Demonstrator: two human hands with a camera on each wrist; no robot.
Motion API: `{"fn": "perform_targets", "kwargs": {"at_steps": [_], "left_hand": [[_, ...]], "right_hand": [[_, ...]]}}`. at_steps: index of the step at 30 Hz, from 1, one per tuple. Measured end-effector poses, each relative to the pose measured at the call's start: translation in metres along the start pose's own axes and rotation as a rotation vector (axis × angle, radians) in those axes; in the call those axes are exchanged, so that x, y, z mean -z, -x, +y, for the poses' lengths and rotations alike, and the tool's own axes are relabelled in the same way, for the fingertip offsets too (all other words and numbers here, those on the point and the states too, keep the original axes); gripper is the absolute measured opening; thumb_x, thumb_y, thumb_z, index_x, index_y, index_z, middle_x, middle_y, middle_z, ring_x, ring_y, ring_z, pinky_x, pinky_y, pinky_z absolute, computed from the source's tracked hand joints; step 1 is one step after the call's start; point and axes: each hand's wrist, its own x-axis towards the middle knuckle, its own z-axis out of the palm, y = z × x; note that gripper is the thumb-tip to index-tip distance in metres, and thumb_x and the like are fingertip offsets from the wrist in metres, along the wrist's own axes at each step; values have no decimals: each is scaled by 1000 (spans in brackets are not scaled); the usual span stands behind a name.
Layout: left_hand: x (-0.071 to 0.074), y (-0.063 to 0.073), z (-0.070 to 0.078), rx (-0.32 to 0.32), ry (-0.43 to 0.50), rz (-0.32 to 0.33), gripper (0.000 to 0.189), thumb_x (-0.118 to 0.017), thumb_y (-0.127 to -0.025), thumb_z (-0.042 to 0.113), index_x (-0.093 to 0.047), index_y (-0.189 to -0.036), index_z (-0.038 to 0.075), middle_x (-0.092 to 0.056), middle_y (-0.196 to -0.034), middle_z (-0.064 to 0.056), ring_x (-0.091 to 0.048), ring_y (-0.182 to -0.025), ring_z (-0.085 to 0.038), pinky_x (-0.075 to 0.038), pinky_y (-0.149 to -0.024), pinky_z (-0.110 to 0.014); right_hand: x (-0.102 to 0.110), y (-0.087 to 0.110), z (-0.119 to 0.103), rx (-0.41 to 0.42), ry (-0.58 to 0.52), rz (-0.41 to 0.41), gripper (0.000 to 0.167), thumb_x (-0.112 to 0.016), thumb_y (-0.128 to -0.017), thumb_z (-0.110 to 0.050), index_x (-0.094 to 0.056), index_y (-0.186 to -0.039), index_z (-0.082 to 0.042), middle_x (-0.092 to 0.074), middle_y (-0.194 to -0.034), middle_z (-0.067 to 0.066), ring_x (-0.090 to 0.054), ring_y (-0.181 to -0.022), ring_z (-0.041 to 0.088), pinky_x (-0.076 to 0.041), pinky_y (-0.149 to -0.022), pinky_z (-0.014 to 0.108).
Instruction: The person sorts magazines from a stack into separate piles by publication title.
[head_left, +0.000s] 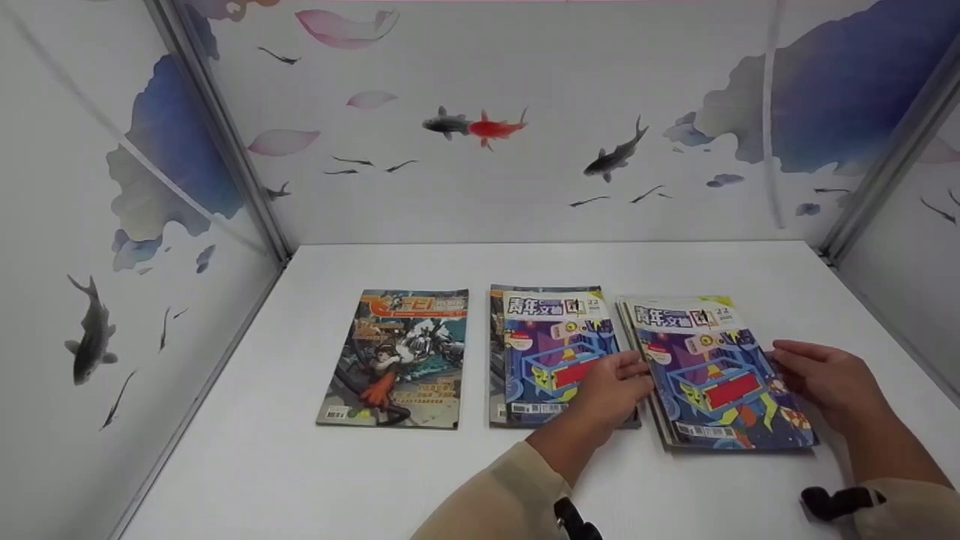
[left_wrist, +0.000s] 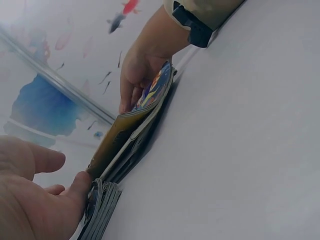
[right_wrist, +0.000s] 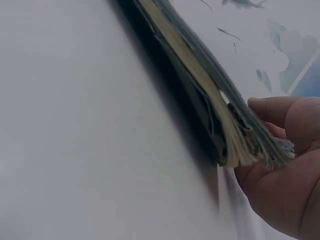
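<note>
My left hand point(head_left: 615, 386) touches the left edge of the right-hand stack of magazines point(head_left: 720, 382). In the left wrist view its thumb point(left_wrist: 50, 160) stands off the paper while a fingertip meets the edge. Along the stack's opposite side my right hand point(head_left: 832, 382) rests with its fingers against the edge; in the right wrist view the page ends point(right_wrist: 250, 145) meet that hand. A purple-blue cover with a red block tops this stack, and its layers are slightly uneven. Part of the middle stack's top magazine point(head_left: 555, 352) is hidden behind my left hand.
Left of the middle stack lies a grey-orange magazine point(head_left: 397, 360), apart from the others. A white tabletop point(head_left: 262, 480) bears everything. White panels with painted fish point(head_left: 495, 129) enclose the back and sides. Dark straps point(head_left: 840, 501) sit at both cuffs.
</note>
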Motion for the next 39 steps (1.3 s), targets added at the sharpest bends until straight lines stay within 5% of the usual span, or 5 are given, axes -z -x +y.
{"fn": "perform_targets", "kwargs": {"at_steps": [7,20,26,32,39], "left_hand": [[10,0,1,-10,19,-20,41,-74,-101,18,-67,-141,17,-76,-128,3,-73,-121,-20,-58,-111,-46],[32,-10,5,-73,37,2,45,-73,-102,17,-64,-145,12,-74,-135,-1,-71,-127,-21,-55,-115,-43],[59,-12,5,-93,55,-22,53,-72,-103,23,-57,-153,14,-70,-143,1,-68,-132,-21,-56,-113,-49],[95,-16,8,-122,41,-8,56,-71,-104,22,-53,-156,11,-69,-147,-2,-67,-135,-19,-53,-117,-39],[136,-15,15,-115,53,18,66,-74,-102,26,-47,-160,11,-63,-154,-4,-62,-141,-22,-50,-121,-40]], "right_hand": [[2,1,0,1,-105,-2,71,-64,-106,-46,-45,-161,-5,-74,-92,-30,-74,-93,0,-63,-84,19],[-20,15,-29,96,-117,-38,76,-63,-104,-52,-46,-160,-4,-77,-102,-24,-75,-99,4,-62,-87,17],[-45,22,-48,143,-105,-118,82,-61,-103,-58,-44,-161,-3,-80,-115,-15,-77,-105,8,-62,-91,19],[-72,25,-59,218,-11,-143,76,-58,-105,-58,-50,-157,-3,-80,-126,-2,-77,-108,8,-60,-91,16],[-99,27,-74,150,17,-167,77,-61,-101,-66,-53,-158,-15,-75,-139,6,-75,-116,16,-59,-96,23]]}}
